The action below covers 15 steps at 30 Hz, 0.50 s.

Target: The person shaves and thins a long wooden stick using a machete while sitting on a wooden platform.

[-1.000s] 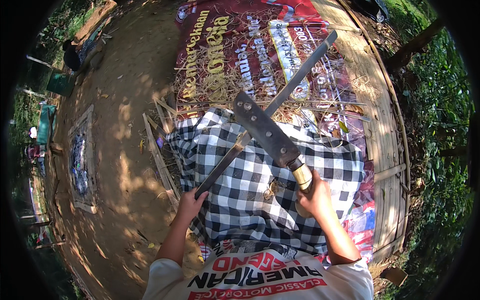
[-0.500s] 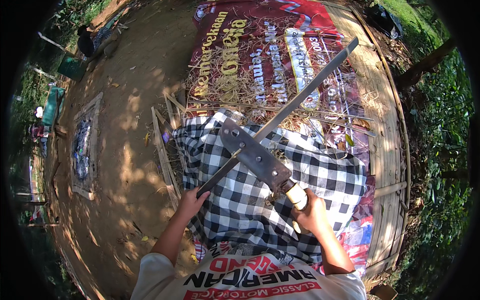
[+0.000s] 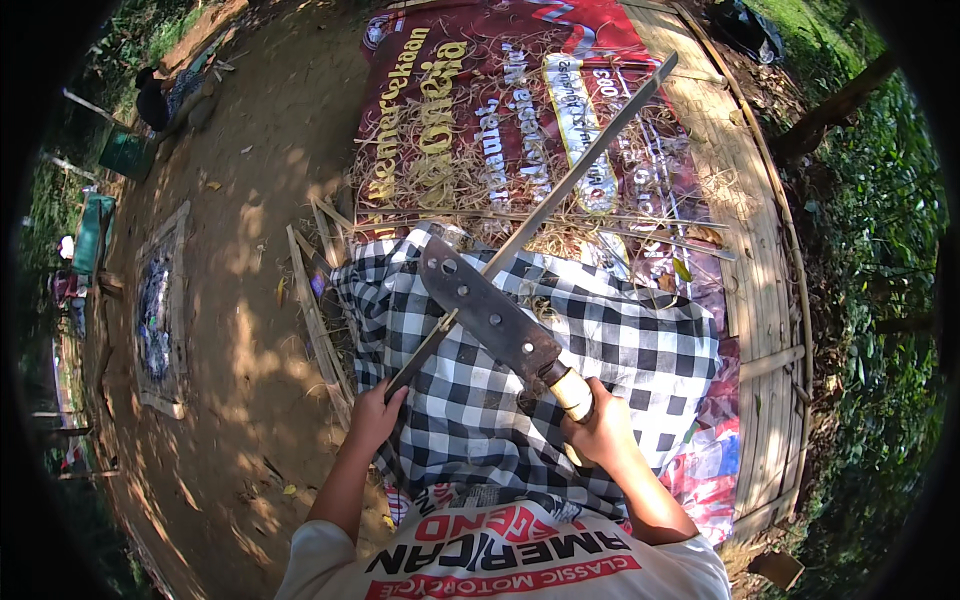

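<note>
Your forearms [image 3: 343, 484] angle forward. At the checked cloth's [image 3: 655, 345] left edge, your left grip [image 3: 374, 416] clamps the long, flat strip [image 3: 584, 163], which slants past the cloth's far edge; over its right half, your right grip [image 3: 603, 428] clamps the pale, rounded handle [image 3: 572, 397] of the dark knife [image 3: 505, 332], crossing the strip.

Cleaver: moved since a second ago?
Yes. Judged against the red banner, the cleaver in the right hand has shifted left and toward the person's body.
</note>
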Available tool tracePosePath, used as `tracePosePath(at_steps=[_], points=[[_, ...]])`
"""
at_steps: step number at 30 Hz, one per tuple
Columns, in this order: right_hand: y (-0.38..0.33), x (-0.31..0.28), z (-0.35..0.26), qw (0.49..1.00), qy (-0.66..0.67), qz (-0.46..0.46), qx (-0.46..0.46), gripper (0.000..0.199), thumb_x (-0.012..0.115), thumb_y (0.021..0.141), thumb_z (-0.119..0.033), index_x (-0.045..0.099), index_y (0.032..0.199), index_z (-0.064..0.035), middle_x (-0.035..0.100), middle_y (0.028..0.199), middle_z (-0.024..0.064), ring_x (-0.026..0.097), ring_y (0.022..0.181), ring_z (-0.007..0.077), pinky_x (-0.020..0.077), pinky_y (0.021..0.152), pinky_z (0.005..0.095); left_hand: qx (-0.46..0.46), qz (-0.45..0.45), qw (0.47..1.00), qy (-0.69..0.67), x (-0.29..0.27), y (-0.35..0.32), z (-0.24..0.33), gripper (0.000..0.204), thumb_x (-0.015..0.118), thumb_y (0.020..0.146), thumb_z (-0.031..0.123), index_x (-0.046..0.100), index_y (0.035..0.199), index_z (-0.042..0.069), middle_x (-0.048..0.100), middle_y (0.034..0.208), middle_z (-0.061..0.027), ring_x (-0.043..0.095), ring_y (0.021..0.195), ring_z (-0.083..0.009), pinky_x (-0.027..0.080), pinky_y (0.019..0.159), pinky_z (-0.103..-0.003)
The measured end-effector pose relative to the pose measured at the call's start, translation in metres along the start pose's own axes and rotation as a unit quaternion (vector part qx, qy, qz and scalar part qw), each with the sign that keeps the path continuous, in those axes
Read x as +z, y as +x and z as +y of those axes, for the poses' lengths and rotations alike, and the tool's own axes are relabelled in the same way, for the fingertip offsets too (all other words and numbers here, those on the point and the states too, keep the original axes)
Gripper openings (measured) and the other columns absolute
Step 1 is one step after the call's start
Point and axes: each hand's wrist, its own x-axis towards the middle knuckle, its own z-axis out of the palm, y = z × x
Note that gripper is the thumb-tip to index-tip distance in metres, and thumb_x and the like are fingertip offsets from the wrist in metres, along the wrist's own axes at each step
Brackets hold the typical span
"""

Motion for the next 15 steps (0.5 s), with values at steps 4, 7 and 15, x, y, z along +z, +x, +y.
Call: tracePosePath(at_steps=[4, 7, 15], points=[[-0.011, 0.020, 0.011, 0.999, -0.037, -0.027, -0.012, 0.046, 0.070, 0.066, -0.013, 0.056, 0.105, 0.0052, 0.065, 0.074, 0.0252, 0.067, 0.072, 0.0403, 0.0544, 0.068, 0.0426, -0.014, -0.039, 0.999, -0.029, -0.007, 0.004, 0.004, 0.035, 0.057, 0.093, 0.032, 0.061, 0.107, 0.001, 0.065, 0.079, -0.0223, 0.064, 0.077, -0.0394, 0.049, 0.066, -0.042], [-0.014, 0.017, 0.018, 0.996, 0.007, -0.084, -0.022, 0.045, 0.071, 0.067, -0.013, 0.056, 0.106, 0.0042, 0.066, 0.076, 0.0257, 0.067, 0.072, 0.0394, 0.0546, 0.069, 0.0426, -0.026, -0.057, 0.996, -0.057, -0.011, 0.002, 0.011, 0.033, 0.056, 0.093, 0.032, 0.061, 0.107, 0.001, 0.065, 0.082, -0.0222, 0.064, 0.079, -0.0392, 0.049, 0.067, -0.041], [-0.021, 0.022, 0.011, 0.997, -0.029, -0.076, -0.014, 0.041, 0.071, 0.065, -0.013, 0.056, 0.099, 0.0051, 0.064, 0.074, 0.0267, 0.066, 0.073, 0.0421, 0.0536, 0.066, 0.0451, -0.017, -0.027, 0.994, -0.102, -0.006, 0.014, 0.040, 0.028, 0.060, 0.091, 0.024, 0.060, 0.105, 0.000, 0.065, 0.081, -0.0203, 0.065, 0.072, -0.0339, 0.048, 0.064, -0.038]])
